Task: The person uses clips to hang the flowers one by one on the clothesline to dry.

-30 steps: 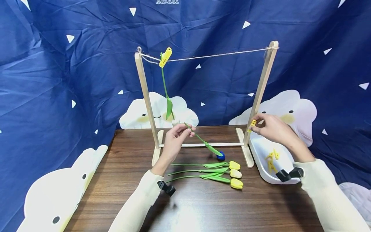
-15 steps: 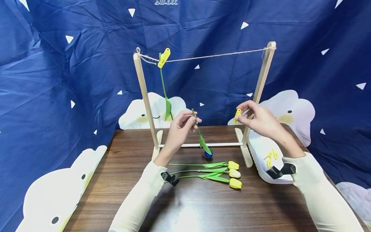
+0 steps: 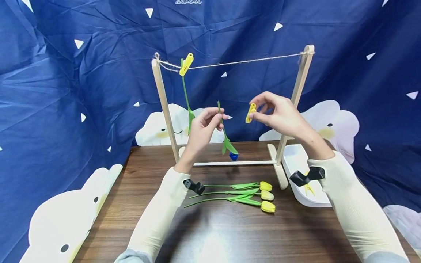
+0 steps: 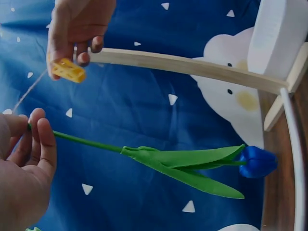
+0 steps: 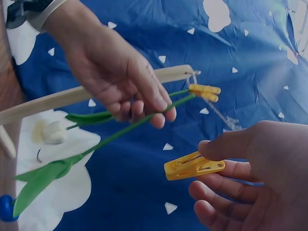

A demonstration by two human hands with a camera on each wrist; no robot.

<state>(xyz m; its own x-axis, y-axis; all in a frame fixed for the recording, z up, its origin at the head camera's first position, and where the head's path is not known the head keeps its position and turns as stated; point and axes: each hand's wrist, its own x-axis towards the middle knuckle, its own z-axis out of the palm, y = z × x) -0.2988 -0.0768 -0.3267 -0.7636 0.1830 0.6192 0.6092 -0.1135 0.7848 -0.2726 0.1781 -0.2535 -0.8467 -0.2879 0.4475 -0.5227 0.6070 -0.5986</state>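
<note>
Blue cloth (image 3: 108,73) backs a brown wooden table (image 3: 279,233). Left hand (image 3: 202,133): pinches the blue tulip (image 4: 185,158) near its stem end, bloom hanging down. Right hand (image 3: 279,115): pinches a yellow clip (image 3: 250,113), apart from that stem. Above both: the string (image 3: 246,61) of a wooden frame (image 3: 300,76), where another clip (image 3: 186,64) holds a white tulip (image 5: 55,132). Three tulips (image 3: 245,192) lie on the table; a white tray (image 3: 306,200) stands right.
</note>
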